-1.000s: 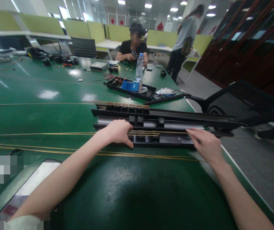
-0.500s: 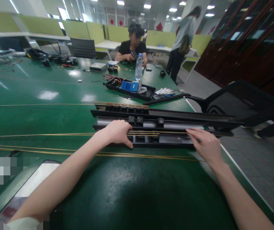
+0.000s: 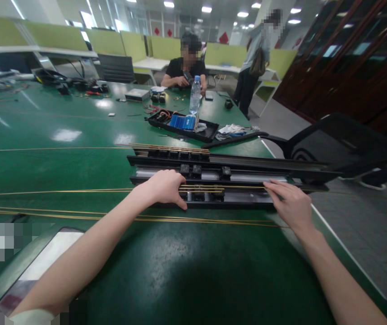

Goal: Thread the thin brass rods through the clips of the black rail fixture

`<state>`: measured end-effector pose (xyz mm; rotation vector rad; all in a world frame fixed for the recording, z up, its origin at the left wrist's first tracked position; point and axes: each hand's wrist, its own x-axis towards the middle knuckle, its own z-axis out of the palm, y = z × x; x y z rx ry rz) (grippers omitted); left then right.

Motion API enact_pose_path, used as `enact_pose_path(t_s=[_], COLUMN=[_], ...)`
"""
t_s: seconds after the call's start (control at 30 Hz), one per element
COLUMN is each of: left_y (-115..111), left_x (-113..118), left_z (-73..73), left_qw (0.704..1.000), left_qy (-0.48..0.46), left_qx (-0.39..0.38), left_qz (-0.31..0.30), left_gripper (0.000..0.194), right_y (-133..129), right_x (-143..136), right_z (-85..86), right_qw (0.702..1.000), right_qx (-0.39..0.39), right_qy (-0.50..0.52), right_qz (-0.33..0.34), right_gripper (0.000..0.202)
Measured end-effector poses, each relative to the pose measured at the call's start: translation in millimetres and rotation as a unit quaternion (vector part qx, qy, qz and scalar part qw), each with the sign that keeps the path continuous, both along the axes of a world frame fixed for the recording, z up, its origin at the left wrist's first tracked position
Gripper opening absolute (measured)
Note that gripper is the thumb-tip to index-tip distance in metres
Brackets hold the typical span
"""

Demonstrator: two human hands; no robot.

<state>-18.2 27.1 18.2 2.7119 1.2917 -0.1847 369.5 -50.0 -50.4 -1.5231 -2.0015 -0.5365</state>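
Note:
Several black rails (image 3: 247, 197) lie side by side across the green table, with small black blocks (image 3: 226, 172) set in them. My left hand (image 3: 167, 186) grips the nearest rail near its left part, thumb on the near side and fingers over the far side. Thin brass-coloured rods (image 3: 203, 188) run along this rail, passing by my left hand. Between the thumb and fingertips of my right hand (image 3: 290, 203) is the right end of one rod, above the rail. More long rods (image 3: 186, 220) lie on the table in front of the rail.
Beyond the rails are a black tray (image 3: 210, 131) with a blue part, a water bottle (image 3: 195, 95) and a white cloth (image 3: 230, 131). A seated person (image 3: 176, 70) is across the table; another stands behind. A black chair (image 3: 345, 140) is at the right, a phone-like device (image 3: 49, 255) lower left.
Both hands keep their places on the rail and the rod. The view has shifted very slightly, and the standing person in the background has moved a little.

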Motion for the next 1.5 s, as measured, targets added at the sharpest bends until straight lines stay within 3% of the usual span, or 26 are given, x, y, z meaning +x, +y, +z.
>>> enact_pose_path(t_s=[0.4, 1.5], left_y=[-1.4, 1.5], left_x=[1.4, -0.7], left_z=[2.7, -3.1], left_qw=[1.0, 1.0], left_qy=[0.0, -0.004], left_qx=[-0.01, 0.005], left_qz=[0.005, -0.01], left_gripper=[0.073, 0.08], right_y=[1.7, 3.6], right_x=[2.8, 5.4], right_z=[-1.4, -5.1], right_qw=[1.0, 0.998], right_qx=[0.017, 0.042], right_qy=[0.003, 0.045], right_qz=[0.009, 0.024], right_gripper=[0.018, 0.003])
